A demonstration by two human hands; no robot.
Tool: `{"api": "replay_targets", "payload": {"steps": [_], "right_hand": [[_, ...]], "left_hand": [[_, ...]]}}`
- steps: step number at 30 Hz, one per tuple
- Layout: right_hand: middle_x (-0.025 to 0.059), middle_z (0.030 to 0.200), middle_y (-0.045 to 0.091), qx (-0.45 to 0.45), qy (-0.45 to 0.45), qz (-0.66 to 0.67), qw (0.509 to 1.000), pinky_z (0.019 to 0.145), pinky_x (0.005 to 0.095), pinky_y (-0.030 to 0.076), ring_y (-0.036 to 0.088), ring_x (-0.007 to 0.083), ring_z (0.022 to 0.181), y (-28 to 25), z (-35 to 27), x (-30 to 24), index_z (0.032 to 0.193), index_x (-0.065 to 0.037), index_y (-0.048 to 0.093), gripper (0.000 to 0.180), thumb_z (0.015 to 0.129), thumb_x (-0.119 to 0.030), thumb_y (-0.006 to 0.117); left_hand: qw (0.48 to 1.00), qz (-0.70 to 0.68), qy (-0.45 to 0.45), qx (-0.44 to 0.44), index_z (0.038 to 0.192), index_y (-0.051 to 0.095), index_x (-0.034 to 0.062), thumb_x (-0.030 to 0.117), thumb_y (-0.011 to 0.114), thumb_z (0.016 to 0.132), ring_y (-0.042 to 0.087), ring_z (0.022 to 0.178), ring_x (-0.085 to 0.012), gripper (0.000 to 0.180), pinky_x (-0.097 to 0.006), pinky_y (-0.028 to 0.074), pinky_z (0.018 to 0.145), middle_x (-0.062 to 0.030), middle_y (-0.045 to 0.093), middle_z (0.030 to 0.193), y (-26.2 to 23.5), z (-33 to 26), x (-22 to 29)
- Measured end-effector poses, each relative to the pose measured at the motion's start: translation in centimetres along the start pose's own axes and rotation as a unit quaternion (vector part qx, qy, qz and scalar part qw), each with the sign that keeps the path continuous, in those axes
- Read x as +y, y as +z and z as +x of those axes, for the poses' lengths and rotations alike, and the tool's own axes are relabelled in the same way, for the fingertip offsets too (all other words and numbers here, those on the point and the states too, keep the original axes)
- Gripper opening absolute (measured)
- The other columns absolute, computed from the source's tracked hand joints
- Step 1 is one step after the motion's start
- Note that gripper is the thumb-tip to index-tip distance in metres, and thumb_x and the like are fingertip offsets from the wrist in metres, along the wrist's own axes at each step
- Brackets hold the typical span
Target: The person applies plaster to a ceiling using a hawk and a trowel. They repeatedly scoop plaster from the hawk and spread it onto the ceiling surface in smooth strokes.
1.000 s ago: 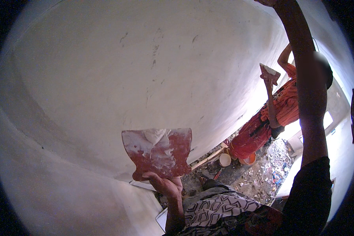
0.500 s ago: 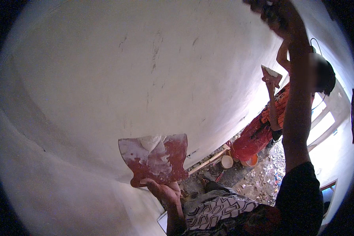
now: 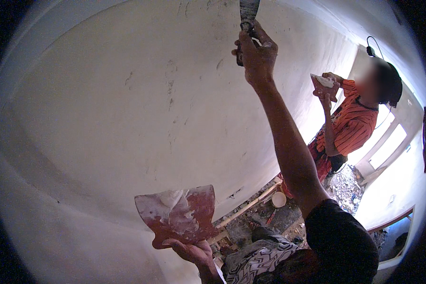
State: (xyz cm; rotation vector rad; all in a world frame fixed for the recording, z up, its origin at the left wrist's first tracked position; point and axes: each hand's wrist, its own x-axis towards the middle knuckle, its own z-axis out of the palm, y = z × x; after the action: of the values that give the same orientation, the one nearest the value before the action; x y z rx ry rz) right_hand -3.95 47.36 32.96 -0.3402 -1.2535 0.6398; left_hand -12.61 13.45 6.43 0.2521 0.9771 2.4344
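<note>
My left hand [image 3: 194, 252] grips the lower edge of a reddish-brown putty board [image 3: 196, 215], its thumb on the face. White putty [image 3: 173, 199] lies on the board's upper part, with thinner smears below. High in front of the wall, my right hand [image 3: 259, 56] is closed around the handle of a putty knife [image 3: 249, 8], its dark metal blade pointing up and cut off by the top of the view. Whether the blade touches the wall I cannot tell. The pale wall [image 3: 118, 128] has dark streaks and small scuffs.
At right a co-worker in an orange striped shirt [image 3: 352, 128] holds a similar board [image 3: 325, 87] with white putty. Below are a pale round container [image 3: 279, 199], a long wooden strip [image 3: 248, 206] and floor debris [image 3: 348, 189]. Windows [image 3: 388, 144] stand behind the co-worker.
My right hand has swung left and down from the upper right with the putty knife. The board in my left hand sits slightly lower and farther left. The co-worker's other hand has come to their board.
</note>
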Motion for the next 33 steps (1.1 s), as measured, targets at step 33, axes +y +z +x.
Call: {"api": "replay_targets", "payload": {"steps": [33], "right_hand": [[0.01, 0.09, 0.055, 0.044, 0.022, 0.182, 0.982, 0.045, 0.0245, 0.053, 0.059, 0.0129, 0.065, 8.8, -4.8, -1.4, 0.124, 0.002, 0.051, 0.033, 0.092, -0.005, 0.054]], "left_hand": [[0.998, -0.019, 0.028, 0.061, 0.149, 0.018, 0.0126, 0.073, 0.042, 0.084, 0.027, 0.138, -0.0348, 0.092, -0.056, 0.026, 0.113, -0.0133, 0.022, 0.152, 2.9, -1.1, -0.2]]}}
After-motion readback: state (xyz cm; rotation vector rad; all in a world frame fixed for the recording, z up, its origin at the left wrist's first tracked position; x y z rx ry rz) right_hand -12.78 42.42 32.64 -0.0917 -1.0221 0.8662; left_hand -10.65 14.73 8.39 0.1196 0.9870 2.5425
